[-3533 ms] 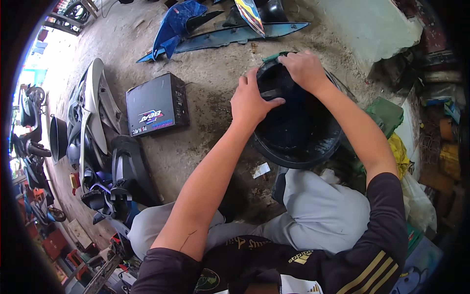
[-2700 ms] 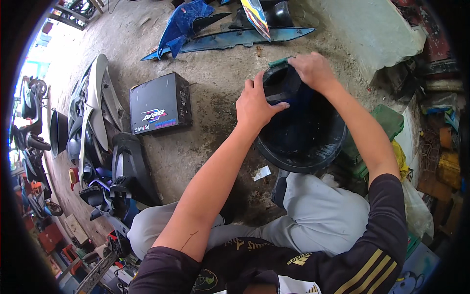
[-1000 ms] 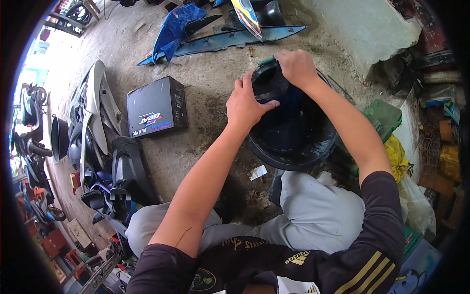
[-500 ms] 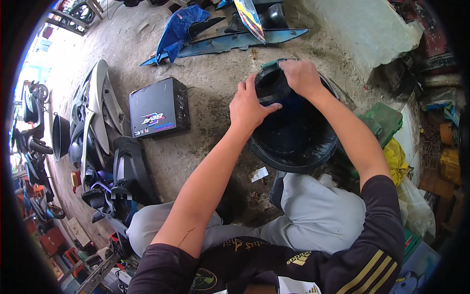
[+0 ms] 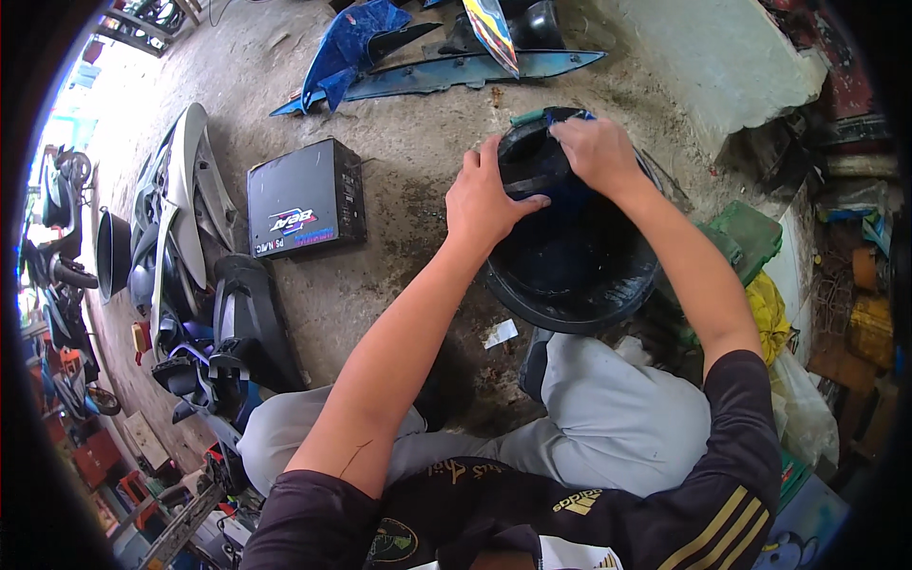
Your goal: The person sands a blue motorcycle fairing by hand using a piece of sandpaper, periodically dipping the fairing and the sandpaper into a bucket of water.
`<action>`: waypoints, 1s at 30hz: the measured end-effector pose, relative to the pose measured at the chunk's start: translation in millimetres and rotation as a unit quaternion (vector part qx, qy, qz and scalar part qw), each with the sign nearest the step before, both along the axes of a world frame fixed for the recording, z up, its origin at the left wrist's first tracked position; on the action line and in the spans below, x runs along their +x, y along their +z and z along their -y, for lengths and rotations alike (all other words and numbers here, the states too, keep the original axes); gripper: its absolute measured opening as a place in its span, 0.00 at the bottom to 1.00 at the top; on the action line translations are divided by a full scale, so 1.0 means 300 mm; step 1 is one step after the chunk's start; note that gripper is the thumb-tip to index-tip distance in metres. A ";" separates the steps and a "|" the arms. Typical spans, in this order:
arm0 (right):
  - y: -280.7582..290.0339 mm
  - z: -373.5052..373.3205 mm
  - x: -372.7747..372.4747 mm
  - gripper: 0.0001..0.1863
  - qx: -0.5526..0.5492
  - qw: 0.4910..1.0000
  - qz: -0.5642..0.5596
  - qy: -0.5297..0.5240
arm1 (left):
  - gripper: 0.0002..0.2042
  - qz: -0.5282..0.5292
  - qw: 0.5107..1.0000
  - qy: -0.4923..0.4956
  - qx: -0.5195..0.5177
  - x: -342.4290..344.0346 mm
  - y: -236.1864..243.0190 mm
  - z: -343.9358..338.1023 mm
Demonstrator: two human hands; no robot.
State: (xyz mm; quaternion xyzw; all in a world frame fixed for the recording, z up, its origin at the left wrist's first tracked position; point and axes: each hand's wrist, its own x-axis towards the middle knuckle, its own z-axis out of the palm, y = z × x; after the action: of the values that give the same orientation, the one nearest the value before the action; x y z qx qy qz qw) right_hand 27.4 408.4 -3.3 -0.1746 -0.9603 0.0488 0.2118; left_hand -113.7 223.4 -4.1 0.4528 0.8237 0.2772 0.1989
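A round black basin (image 5: pixel 579 304) stands on the ground in front of my legs. Over its far left side lies a dark, curved plastic part (image 5: pixel 527 182), with a green strip (image 5: pixel 527 119) at its far edge. My left hand (image 5: pixel 483 204) grips the near left side of this part, thumb stretched across it. Closed fingers of my right hand (image 5: pixel 598 157) press at the part's far right end, where a bit of blue shows. Whatever those fingers hold is hidden from view.
Left of the basin sits a black box (image 5: pixel 306 198). Blue fairing panels (image 5: pixel 456 76) lie beyond, and grey and black motorcycle panels (image 5: pixel 190 209) at the left. Right of the basin are a green container (image 5: pixel 746 237), a yellow bag (image 5: pixel 768 309) and a concrete slab (image 5: pixel 722 66).
My right hand has shifted slightly right and nearer along the part's far end. The left hand keeps its grip almost unmoved. The whole view has tilted a little.
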 end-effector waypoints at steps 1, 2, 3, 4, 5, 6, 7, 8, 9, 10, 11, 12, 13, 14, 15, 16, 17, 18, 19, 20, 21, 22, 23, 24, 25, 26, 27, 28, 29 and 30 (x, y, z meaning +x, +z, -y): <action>0.013 -0.018 -0.003 0.07 0.020 0.999 0.027 0.008 | 0.55 0.004 1.000 0.000 0.000 0.002 -0.002 0.001; 0.031 -0.040 -0.019 0.07 0.048 0.998 0.030 -0.003 | 0.55 0.005 1.000 -0.004 -0.002 0.004 -0.003 0.003; 0.012 -0.059 -0.026 0.07 0.046 0.998 0.031 -0.007 | 0.55 0.007 1.000 -0.002 -0.001 0.007 -0.003 0.006; 0.000 -0.080 -0.040 0.05 0.047 0.997 0.061 0.002 | 0.55 0.007 1.000 0.002 0.004 0.006 -0.001 0.002; -0.011 -0.096 -0.042 0.06 0.048 0.995 0.091 0.010 | 0.55 0.006 1.000 0.002 0.006 0.006 0.001 -0.001; -0.018 -0.105 -0.025 0.07 0.043 0.996 0.083 0.008 | 0.55 0.006 1.000 0.000 0.004 0.009 0.001 -0.005; -0.008 -0.102 -0.015 0.07 0.042 0.996 0.082 0.011 | 0.55 0.005 1.000 0.002 -0.001 0.005 0.004 0.000; 0.007 -0.102 0.000 0.06 0.031 0.998 0.052 0.013 | 0.55 0.004 1.000 0.005 -0.001 0.001 0.007 0.002; 0.016 -0.101 0.000 0.07 0.019 0.999 0.022 0.014 | 0.55 0.000 1.000 0.005 -0.001 -0.002 0.009 0.004; 0.010 -0.104 0.005 0.07 0.019 0.999 0.024 0.013 | 0.55 0.000 1.000 0.000 -0.001 0.007 0.010 0.004; 0.003 -0.109 0.006 0.06 0.035 0.999 0.034 0.016 | 0.55 0.003 1.000 -0.001 0.000 0.009 0.007 0.002; -0.004 -0.113 0.009 0.08 0.050 0.998 0.044 0.018 | 0.55 0.005 1.000 -0.002 0.000 0.009 0.005 -0.003; -0.007 -0.106 -0.006 0.08 0.051 0.998 0.044 0.017 | 0.55 0.006 1.000 -0.003 0.000 0.004 -0.001 -0.006; -0.015 -0.097 -0.027 0.09 0.066 0.995 0.069 0.037 | 0.55 0.006 1.000 -0.003 0.000 0.005 -0.006 -0.005; -0.016 -0.093 -0.039 0.10 0.082 0.991 0.094 0.057 | 0.54 0.004 1.000 0.000 0.007 0.006 -0.012 -0.004; -0.002 -0.105 -0.036 0.10 0.079 0.990 0.101 0.054 | 0.54 0.002 1.000 0.004 0.013 0.003 -0.008 -0.001; 0.015 -0.114 -0.018 0.10 0.080 0.990 0.102 0.054 | 0.54 0.003 1.000 0.004 0.013 0.002 -0.004 0.004; 0.034 -0.121 0.005 0.10 0.051 0.993 0.088 0.066 | 0.53 0.004 1.000 0.002 0.003 0.002 -0.001 0.011; 0.041 -0.132 0.033 0.10 0.023 0.994 0.077 0.078 | 0.52 0.008 1.000 -0.001 -0.007 0.012 0.008 0.009; 0.041 -0.143 0.047 0.10 0.023 0.993 0.082 0.078 | 0.52 0.012 1.000 -0.002 -0.006 0.014 0.017 0.004; 0.040 -0.155 0.057 0.10 -0.004 0.998 0.040 0.056 | 0.50 0.018 1.000 -0.011 -0.012 0.010 0.024 -0.002; 0.038 -0.151 0.055 0.10 -0.033 0.999 -0.005 0.033 | 0.48 0.022 0.999 -0.020 -0.020 0.003 0.025 0.001; 0.038 -0.148 0.056 0.10 -0.035 0.999 -0.005 0.033 | 0.48 0.022 0.999 -0.020 -0.023 0.003 0.010 0.006; 0.042 -0.149 0.060 0.10 -0.039 0.999 0.013 0.026 | 0.44 -0.021 0.999 -0.024 0.014 0.006 -0.012 0.013; 0.047 -0.153 0.066 0.10 -0.040 0.999 0.030 0.016 | 0.40 -0.064 0.996 -0.030 0.053 0.009 -0.019 0.011; 0.042 -0.150 0.068 0.10 -0.040 0.999 0.031 0.014 | 0.40 -0.064 0.996 -0.031 0.053 0.011 -0.026 0.010; 0.036 -0.144 0.066 0.11 -0.016 0.999 0.050 0.009 | 0.38 -0.070 0.996 -0.036 0.049 0.014 -0.033 0.010; 0.035 -0.136 0.060 0.11 0.007 0.998 0.067 0.006 | 0.35 -0.079 0.995 -0.039 0.045 0.013 -0.031 0.012; 0.042 -0.132 0.064 0.11 0.006 0.998 0.065 0.005 | 0.35 -0.081 0.995 -0.040 0.044 0.014 -0.030 0.012; 0.050 -0.128 0.072 0.09 0.029 0.996 0.083 0.007 | 0.35 -0.084 0.995 -0.039 0.049 0.017 -0.029 0.011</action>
State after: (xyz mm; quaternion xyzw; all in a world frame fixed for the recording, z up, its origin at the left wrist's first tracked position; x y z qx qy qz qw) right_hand 49.2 446.8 11.8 -0.1651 -0.9768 0.0076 0.1360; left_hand -108.6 220.1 -12.8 0.5157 0.8046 0.2699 0.1176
